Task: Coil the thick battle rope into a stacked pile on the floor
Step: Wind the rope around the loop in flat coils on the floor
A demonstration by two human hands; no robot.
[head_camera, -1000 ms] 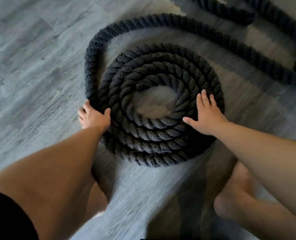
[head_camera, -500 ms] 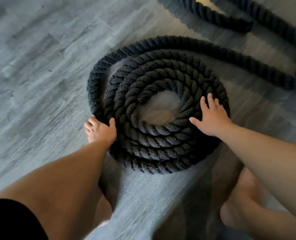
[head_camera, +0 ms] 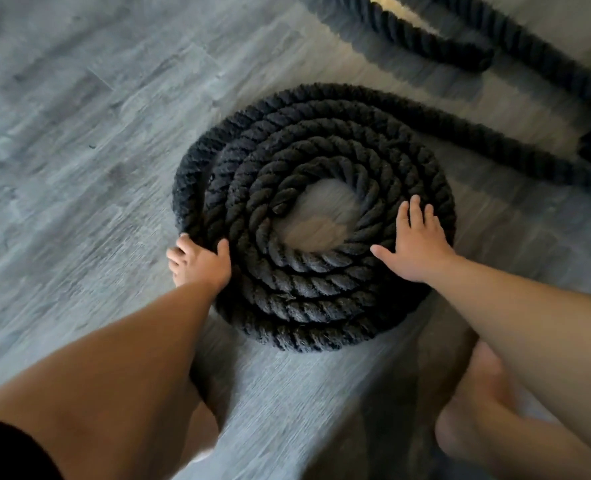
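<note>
The grey wood-grain plank floor (head_camera: 79, 168) fills the view. The black twisted battle rope (head_camera: 304, 299) is laid on it as a spiral coil of several turns, just ahead of the person, with a bare patch of floor left open at the centre. From the far side of the coil, the outermost turn is led away as a free run (head_camera: 494, 140) toward the right edge. Further rope lengths (head_camera: 425, 39), blurred, are seen at the top of the view, well apart from the coil.

The left forearm (head_camera: 131, 341) and the right forearm (head_camera: 529, 306) are extended toward the coil from the lower corners. A bare foot (head_camera: 477, 420), blurred, is seen on the floor beneath the right forearm.

The right hand (head_camera: 420, 244) is laid flat on top of the coil's right side; its grip is spread, with fingers straight and nothing enclosed. The left hand (head_camera: 200, 263) is placed at the coil's left edge; its grip is curled round the outermost turn, with the thumb laid over the top.

The rope end (head_camera: 282, 202) is located on the innermost turn, left of the central opening.
</note>
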